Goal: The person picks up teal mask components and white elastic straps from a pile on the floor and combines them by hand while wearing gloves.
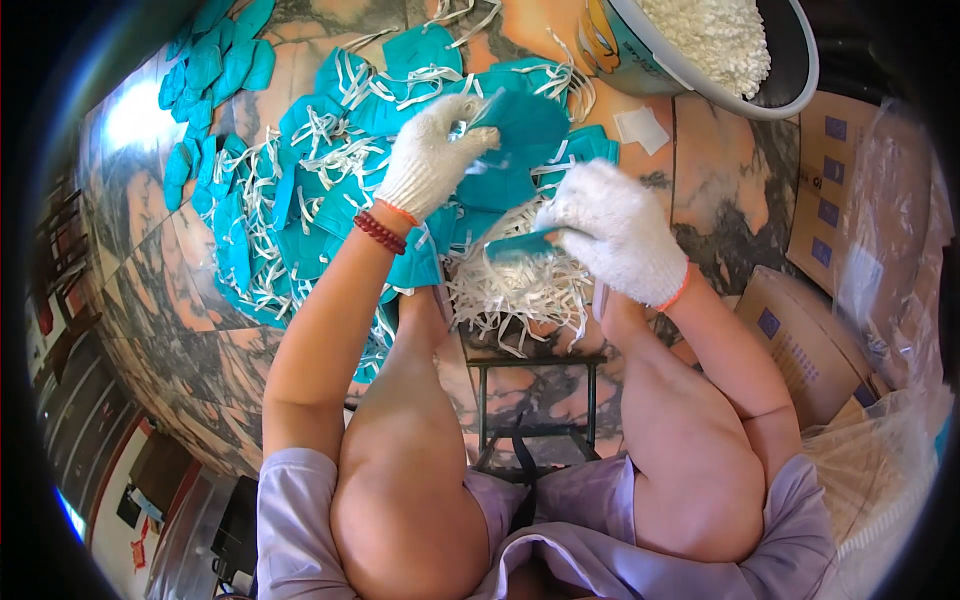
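Note:
My left hand (435,155), in a white knitted glove, pinches a teal face mask (525,135) between thumb and fingers, above a wide heap of similar teal masks (310,235) with white elastic straps. To its right my right hand (615,230), gloved the same way, has its fingers closed on a flat teal piece (518,245), blurred, whose kind I cannot make out. Below that piece, between my feet, lies a tangled pile of loose white straps (520,290). The two hands are apart.
A bucket (645,50) filled with white bits stands at the far right, a white paper square (642,130) beside it. Cardboard boxes (805,345) and clear plastic wrap (885,240) line the right side. More teal masks (215,70) lie at the far left.

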Motion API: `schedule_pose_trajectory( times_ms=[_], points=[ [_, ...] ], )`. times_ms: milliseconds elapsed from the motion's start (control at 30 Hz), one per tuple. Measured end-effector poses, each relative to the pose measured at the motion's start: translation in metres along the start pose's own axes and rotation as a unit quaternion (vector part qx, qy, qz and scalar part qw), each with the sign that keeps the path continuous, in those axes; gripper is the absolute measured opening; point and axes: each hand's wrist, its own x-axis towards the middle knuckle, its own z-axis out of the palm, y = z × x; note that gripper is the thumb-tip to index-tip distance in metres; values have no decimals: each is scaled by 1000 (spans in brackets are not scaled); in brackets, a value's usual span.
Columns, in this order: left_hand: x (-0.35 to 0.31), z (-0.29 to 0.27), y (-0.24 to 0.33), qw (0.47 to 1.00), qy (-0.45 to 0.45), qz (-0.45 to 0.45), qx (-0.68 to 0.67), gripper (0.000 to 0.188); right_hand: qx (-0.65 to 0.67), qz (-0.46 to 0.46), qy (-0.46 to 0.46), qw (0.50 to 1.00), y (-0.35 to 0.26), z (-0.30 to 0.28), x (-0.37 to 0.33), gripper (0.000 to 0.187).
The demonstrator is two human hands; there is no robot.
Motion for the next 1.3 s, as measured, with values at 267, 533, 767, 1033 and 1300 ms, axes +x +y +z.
schedule_pose_trajectory(
  times_ms=[267,533,767,1033,1300],
  points=[
    [-24,14,12,859,-108,-224,-447,24,131,203,170,955,22,-7,32,24],
    [-27,-1,40,909,-180,-226,-301,26,346,171,165,908,18,0,55,46],
    [-27,-3,44,804,-11,-297,-515,18,499,94,159,847,1,32,40,49],
    [-42,-16,34,659,-338,-272,-614,21,448,282,274,803,15,37,52,21],
    [-28,-32,10,437,-21,-311,-844,15,256,158,49,952,-49,45,32,25]
  ],
)
